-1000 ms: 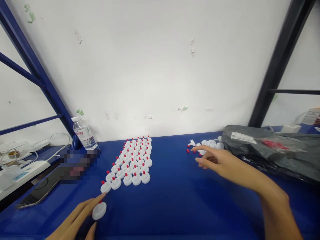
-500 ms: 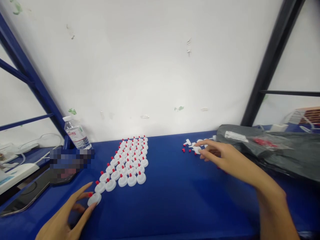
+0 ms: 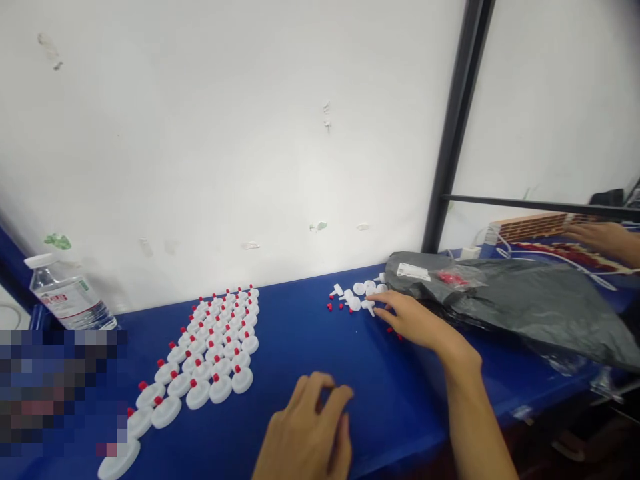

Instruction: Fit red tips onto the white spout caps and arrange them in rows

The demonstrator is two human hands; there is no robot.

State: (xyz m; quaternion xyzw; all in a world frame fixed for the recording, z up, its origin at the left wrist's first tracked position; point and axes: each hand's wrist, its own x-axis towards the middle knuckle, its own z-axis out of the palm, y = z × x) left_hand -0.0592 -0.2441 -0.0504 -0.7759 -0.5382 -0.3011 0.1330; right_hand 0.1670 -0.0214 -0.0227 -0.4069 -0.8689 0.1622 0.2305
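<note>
My left hand (image 3: 313, 427) hovers over the near middle of the blue table, holding nothing visible, its fingers bent but apart. My right hand (image 3: 413, 320) is at the small pile on the right, thumb and index finger closing around a white nozzle cap (image 3: 368, 306). Beside it lie loose white nozzle caps (image 3: 359, 289) and small red tips (image 3: 341, 307). On the left, many white caps with red tips (image 3: 198, 393) stand upright in slanting rows. The nearest cap (image 3: 119, 459) of the left row has its tip hidden by blurring.
A grey plastic bag (image 3: 525, 300) with a clear packet of red pieces (image 3: 455, 277) lies to the right. A water bottle (image 3: 73, 297) leans by the wall at left. Behind a dark post (image 3: 453, 133), another person's hand (image 3: 607, 237) is at the neighbouring table.
My left hand has let go of the nearest red-tipped cap at the row's end and moved right. My right hand has closed in on a nozzle cap. The view has turned right.
</note>
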